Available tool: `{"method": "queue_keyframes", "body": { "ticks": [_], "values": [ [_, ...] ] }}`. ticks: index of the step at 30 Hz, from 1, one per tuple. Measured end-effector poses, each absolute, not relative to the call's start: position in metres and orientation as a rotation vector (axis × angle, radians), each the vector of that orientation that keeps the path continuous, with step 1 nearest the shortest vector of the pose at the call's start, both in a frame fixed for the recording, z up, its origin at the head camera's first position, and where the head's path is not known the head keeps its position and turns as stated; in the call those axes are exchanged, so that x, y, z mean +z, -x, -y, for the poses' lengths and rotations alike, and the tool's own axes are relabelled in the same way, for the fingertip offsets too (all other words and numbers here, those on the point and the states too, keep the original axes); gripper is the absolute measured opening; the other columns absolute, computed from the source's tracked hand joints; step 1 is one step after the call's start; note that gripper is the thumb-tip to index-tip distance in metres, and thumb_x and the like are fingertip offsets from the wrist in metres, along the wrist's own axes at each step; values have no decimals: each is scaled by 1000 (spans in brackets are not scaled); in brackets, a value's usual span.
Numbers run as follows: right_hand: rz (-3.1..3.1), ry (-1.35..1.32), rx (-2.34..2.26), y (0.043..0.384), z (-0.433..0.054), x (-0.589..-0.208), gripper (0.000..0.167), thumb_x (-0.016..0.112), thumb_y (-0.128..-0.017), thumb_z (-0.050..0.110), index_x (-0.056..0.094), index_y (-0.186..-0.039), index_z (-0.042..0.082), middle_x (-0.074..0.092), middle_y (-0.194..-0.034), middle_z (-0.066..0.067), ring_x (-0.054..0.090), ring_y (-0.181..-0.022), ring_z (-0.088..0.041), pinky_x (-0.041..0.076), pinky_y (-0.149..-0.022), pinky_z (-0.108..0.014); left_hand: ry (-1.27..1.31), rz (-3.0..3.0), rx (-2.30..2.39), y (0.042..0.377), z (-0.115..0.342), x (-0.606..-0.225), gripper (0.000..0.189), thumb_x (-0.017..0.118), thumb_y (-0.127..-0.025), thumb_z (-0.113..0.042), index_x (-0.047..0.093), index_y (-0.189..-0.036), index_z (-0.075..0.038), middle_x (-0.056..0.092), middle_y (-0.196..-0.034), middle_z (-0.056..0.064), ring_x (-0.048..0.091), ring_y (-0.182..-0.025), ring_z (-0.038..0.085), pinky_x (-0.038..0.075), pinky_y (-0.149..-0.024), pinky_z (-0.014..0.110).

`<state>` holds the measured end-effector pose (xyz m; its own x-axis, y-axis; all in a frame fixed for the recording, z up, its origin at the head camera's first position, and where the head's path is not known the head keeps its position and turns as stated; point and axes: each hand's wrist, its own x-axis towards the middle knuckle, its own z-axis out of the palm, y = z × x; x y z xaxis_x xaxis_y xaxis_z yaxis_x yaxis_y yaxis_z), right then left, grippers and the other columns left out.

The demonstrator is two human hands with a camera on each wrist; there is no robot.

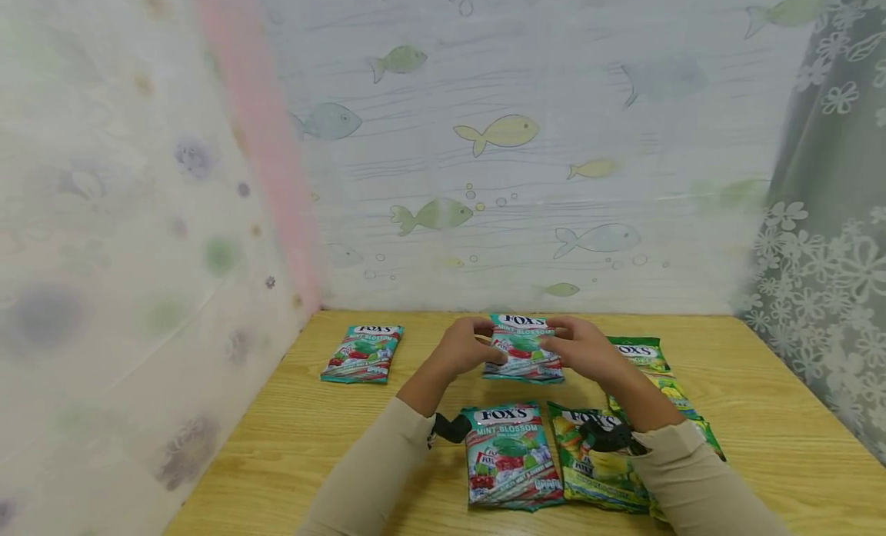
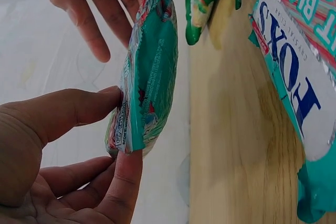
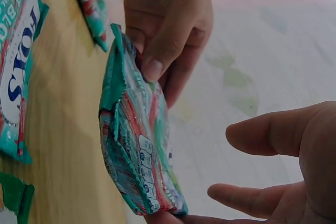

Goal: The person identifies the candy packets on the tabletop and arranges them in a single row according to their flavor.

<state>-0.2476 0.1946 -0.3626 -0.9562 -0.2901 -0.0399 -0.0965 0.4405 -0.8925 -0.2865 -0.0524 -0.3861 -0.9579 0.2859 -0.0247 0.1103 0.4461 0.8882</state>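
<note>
A teal Fox's Mint Blossom candy bag [image 1: 523, 353] is raised over the far part of the table. My left hand [image 1: 462, 348] pinches its left side, thumb on one face and fingers on the other, as the left wrist view shows. At the bag's other side is my right hand [image 1: 587, 350], fingers spread and fairly straight. In the right wrist view the right thumb [image 3: 262, 132] stands apart from the bag, while one finger reaches under its lower edge. Nearer to me, a second Mint Blossom bag [image 1: 511, 463] lies below the hands.
Another Mint Blossom bag [image 1: 363, 354] lies at the table's back left. Green and yellow Fox's bags [image 1: 598, 467] lie at right, partly hidden by my right forearm; one [image 1: 640, 359] is farther back. A fish-patterned sheet [image 1: 512, 174] hangs behind the wooden table [image 1: 291, 436].
</note>
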Motion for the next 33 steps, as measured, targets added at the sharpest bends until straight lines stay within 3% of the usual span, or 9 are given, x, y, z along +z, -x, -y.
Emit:
{"method": "queue_keyframes", "body": {
  "ticks": [25, 33],
  "values": [
    [-2476, 355, -1574, 261, -152, -370, 56, 58, -105, 24, 43, -155, 1, 42, -157, -29, 52, -137, -45, 54, -104, -53, -301, -2550, 1647, 276, 101, -393, 66, 85, -86, -17, 59, -146, -9, 63, -142, 8, 63, -125, 30, 58, -97, 45],
    [-2449, 351, -1629, 264, -136, -369, 56, 60, -104, 22, 46, -153, 2, 44, -157, -27, 54, -136, -43, 54, -104, -52, -217, -2601, 1692, 275, 117, -396, 61, 86, -86, -19, 64, -142, -17, 66, -139, 4, 66, -119, 26, 58, -97, 45]
  ]
}}
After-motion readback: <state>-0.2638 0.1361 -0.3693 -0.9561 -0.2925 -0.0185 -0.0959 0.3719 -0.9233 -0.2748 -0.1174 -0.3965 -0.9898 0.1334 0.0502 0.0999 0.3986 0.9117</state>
